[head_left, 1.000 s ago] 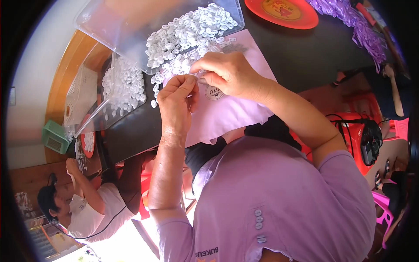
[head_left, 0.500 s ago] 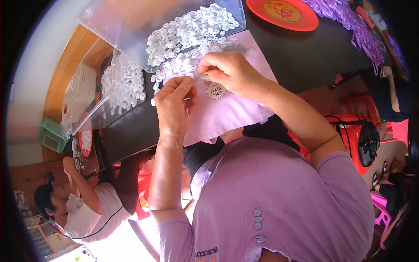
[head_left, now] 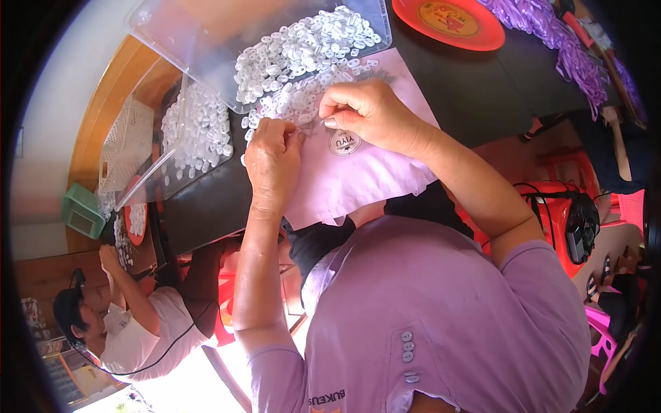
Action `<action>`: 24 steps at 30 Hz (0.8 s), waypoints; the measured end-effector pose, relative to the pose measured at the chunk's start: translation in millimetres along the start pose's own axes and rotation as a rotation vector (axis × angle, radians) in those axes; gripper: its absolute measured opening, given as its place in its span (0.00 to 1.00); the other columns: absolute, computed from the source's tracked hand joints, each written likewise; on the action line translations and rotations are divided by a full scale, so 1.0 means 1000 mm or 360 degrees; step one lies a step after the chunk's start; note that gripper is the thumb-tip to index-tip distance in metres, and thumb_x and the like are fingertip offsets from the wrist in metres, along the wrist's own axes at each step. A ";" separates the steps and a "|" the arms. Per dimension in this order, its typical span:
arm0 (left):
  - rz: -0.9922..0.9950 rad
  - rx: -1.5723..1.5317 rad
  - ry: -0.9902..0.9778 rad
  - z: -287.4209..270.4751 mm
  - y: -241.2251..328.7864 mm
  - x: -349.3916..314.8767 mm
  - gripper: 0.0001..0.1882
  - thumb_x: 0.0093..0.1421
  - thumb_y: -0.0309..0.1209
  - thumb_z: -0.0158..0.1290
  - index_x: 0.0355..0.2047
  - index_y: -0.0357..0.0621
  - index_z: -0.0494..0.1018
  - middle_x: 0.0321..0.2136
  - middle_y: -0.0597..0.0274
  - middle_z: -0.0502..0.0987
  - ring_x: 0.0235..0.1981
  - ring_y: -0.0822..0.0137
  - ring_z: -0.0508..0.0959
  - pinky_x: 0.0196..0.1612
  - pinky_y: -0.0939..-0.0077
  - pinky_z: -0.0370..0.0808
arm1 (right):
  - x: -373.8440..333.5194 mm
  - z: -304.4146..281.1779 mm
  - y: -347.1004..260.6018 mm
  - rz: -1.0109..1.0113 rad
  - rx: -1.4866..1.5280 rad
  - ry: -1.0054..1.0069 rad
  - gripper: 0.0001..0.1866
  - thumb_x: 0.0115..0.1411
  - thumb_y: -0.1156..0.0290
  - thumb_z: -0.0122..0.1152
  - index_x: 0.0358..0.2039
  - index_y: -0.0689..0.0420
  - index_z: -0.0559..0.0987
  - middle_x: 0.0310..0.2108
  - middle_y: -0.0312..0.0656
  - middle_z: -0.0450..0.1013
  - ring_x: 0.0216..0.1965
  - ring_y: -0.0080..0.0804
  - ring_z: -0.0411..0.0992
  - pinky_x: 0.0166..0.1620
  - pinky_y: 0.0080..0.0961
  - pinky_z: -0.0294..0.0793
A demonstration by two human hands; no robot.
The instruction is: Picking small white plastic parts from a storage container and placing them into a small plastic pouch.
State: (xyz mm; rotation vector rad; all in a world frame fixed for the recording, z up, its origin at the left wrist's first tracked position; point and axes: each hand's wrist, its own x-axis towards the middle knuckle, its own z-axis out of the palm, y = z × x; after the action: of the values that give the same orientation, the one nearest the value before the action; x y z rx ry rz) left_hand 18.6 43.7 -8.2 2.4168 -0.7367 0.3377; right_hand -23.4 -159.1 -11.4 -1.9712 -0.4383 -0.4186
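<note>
My left hand (head_left: 273,160) is closed with its fingertips pressed together, at the left edge of a pink cloth (head_left: 344,182). What it pinches, if anything, is hidden. Above the cloth, my right hand (head_left: 375,115) holds thumb and forefinger in a pinch; anything between them is too small to make out. A gap separates the two hands. Beyond them, a loose heap of small white oval pieces with holes (head_left: 292,102) lies on the cloth's far part. More such pieces fill a clear plastic bin (head_left: 200,41) just behind the heap.
The dark table (head_left: 206,206) also holds a second clear container of white pieces (head_left: 200,138) at left. An orange-red plate (head_left: 482,34) and purple ribbons (head_left: 571,62) lie at the far right. A co-worker (head_left: 151,323) sits at left, near a green basket (head_left: 82,210).
My left hand has turned, its fingers now curled down and the knuckles up. My right hand has shifted slightly right, and the gap between the fingertips is wider.
</note>
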 end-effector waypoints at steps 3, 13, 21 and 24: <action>-0.0056 -0.0052 -0.0030 -0.001 -0.004 0.000 0.06 0.52 0.28 0.59 0.27 0.41 0.73 0.29 0.56 0.75 0.30 0.52 0.77 0.33 0.60 0.73 | 0.001 0.001 0.000 -0.0011 -0.0015 0.0016 0.04 0.55 0.82 0.60 0.31 0.62 0.75 0.26 0.38 0.76 0.30 0.22 0.75 0.35 0.19 0.73; -0.0063 0.0025 -0.0088 -0.004 -0.004 0.002 0.05 0.53 0.27 0.57 0.29 0.40 0.73 0.32 0.53 0.76 0.31 0.50 0.78 0.34 0.59 0.74 | 0.001 -0.001 -0.001 0.0051 0.0072 0.0025 0.04 0.56 0.80 0.61 0.31 0.62 0.75 0.26 0.35 0.75 0.29 0.18 0.73 0.35 0.18 0.73; 0.0023 -0.0657 0.0133 -0.005 0.025 -0.003 0.07 0.53 0.22 0.60 0.34 0.37 0.76 0.26 0.62 0.73 0.23 0.72 0.73 0.29 0.79 0.70 | 0.000 -0.001 -0.003 0.0016 0.0106 0.0050 0.04 0.56 0.81 0.61 0.32 0.63 0.75 0.26 0.35 0.75 0.30 0.19 0.73 0.36 0.19 0.73; -0.0133 -0.0871 0.0067 0.000 0.034 -0.004 0.06 0.55 0.24 0.60 0.34 0.37 0.76 0.26 0.64 0.73 0.23 0.74 0.72 0.29 0.81 0.69 | 0.001 -0.003 -0.005 0.0064 0.0158 -0.0012 0.04 0.57 0.80 0.61 0.33 0.63 0.76 0.29 0.37 0.77 0.33 0.20 0.74 0.37 0.19 0.74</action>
State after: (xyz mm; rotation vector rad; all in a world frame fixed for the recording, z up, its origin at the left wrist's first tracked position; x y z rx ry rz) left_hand -3.6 22.4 5.8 1.9090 -0.6107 0.1286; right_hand -25.7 -159.9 -5.7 -1.8827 -0.4158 -0.3578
